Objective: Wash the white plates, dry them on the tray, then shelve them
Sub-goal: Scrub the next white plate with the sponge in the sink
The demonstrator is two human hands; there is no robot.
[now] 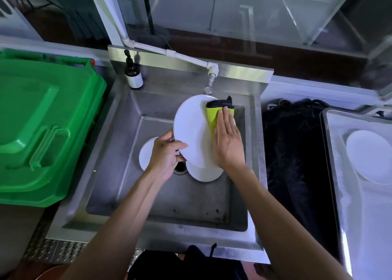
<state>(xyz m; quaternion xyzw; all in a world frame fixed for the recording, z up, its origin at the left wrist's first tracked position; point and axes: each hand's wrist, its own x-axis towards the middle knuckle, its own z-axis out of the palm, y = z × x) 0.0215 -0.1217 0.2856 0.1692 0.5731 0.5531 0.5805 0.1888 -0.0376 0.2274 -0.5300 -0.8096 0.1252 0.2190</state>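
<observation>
Hands [197, 146] on round, seemingly glossy plate [191, 129]

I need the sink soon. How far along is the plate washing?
Done: one white plate already lies on the tray at right. In hand: the left hand grips a plate over the sink while the right hand presses a yellow cloth on it. Left: two more plates wait in the basin; nothing looks shelved.

Faucet [211, 79] seemingly close above plate [191, 129]
</observation>
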